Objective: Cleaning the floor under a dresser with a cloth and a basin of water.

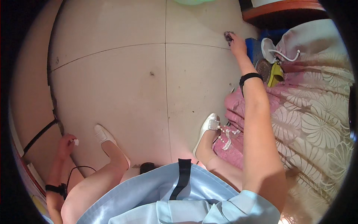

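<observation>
My right hand (238,46) reaches far forward, low over the pale floor tiles (125,92). Its fingers are closed on a dark grey fuzzy clump (228,35), whose exact kind I cannot make out. At the lower left, my left hand (66,144) pinches a small white scrap (75,142) that looks like paper or tissue. Between the two arms, a small dark tuft (152,73) lies on the floor among smaller specks.
A patterned cloth (318,117) with pink fabric (235,103) drapes along the right. Near my right wrist are a blue box (251,46), a white hook (270,51) and a yellow-green slipper (276,75). Wooden furniture (282,12) stands at top right, a green basin (190,1) at top.
</observation>
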`<state>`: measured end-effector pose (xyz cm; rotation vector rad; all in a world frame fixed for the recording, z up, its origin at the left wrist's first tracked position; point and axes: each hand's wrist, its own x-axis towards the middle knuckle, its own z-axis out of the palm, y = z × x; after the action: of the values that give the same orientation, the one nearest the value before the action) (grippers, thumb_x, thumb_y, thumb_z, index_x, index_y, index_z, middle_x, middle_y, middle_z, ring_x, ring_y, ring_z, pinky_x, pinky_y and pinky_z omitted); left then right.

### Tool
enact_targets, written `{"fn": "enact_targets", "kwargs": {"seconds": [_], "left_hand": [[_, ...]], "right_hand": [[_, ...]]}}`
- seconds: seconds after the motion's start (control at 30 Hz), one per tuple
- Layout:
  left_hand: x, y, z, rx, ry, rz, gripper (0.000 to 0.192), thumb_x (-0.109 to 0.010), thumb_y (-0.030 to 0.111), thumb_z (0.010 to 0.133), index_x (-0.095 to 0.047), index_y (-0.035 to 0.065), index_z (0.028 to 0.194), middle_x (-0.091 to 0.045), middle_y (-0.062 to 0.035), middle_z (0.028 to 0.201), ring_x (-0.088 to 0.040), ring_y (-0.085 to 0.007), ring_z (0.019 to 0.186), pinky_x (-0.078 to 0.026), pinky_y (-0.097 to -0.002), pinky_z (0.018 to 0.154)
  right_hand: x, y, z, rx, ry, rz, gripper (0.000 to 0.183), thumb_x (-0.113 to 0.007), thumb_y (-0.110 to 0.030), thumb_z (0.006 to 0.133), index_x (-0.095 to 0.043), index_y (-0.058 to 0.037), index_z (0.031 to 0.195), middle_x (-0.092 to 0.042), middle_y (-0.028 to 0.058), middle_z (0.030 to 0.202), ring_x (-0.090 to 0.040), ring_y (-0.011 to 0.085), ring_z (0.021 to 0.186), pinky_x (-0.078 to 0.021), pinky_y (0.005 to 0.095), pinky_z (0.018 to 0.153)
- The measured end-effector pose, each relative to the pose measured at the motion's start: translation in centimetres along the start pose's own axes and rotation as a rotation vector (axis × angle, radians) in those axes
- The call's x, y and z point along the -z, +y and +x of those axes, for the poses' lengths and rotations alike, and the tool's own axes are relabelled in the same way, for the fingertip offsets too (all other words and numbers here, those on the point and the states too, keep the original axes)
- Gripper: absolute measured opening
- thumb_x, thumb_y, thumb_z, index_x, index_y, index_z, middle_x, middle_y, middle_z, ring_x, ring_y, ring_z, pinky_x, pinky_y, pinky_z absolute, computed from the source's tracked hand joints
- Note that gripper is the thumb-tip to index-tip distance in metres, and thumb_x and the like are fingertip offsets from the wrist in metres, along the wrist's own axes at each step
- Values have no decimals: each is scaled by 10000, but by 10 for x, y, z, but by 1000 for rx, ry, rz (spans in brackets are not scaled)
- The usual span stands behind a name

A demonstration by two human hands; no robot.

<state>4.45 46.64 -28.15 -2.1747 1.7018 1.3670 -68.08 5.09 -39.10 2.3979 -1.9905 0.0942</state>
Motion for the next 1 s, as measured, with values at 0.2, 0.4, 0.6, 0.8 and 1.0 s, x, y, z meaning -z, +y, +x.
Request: {"fn": "enact_targets", "kwargs": {"seconds": [0.2, 0.4, 0.6, 0.8, 1.0], "left_hand": [[-12, 2, -17, -23, 20, 19, 223, -572, -64, 745, -604, 59, 927, -569, -57, 852, -526, -150, 654, -439, -266, 607], [-7, 36, 3, -70, 67, -33, 230, -560, -93, 736, -595, 45, 917, -552, -66, 843, -528, -154, 713, -441, -266, 624], [-11, -11, 6, -59, 68, -100, 241, -548, -120, 730, -585, 41, 905, -552, -54, 857, -530, -142, 741, -440, -263, 620], [-12, -52, 7, -32, 72, -175, 237, -546, -120, 742, -587, 50, 903, -560, -45, 884, -540, -134, 700, -440, -252, 612], [-9, -36, 16, -93, 94, -64, 228, -553, -102, 759, -583, 56, 922, -543, -38, 852, -485, -113, 657, -406, -246, 581]], "right_hand": [[-30, -84, -126, 228, -141, 95, 452, -415, -41, 823, -477, -49, 1271, -477, 154, 1314, -437, 288, 1228, -331, 408, 1038], [41, -149, -241, 818, -384, 510, 363, -537, -91, 753, -582, -120, 1111, -591, 98, 1116, -573, 269, 1003, -463, 373, 837], [26, -78, -113, 169, -101, 120, 315, -470, -61, 801, -605, -134, 1076, -602, 112, 1020, -571, 310, 907, -474, 420, 785], [5, 10, -63, -147, 46, -289, 358, -480, -59, 843, -530, -70, 1197, -589, 155, 1005, -557, 342, 930, -479, 407, 798], [1, 5, -162, -205, -53, -368, 448, -513, -101, 844, -414, 42, 1257, -542, 194, 1151, -584, 319, 924, -496, 366, 767]]}}
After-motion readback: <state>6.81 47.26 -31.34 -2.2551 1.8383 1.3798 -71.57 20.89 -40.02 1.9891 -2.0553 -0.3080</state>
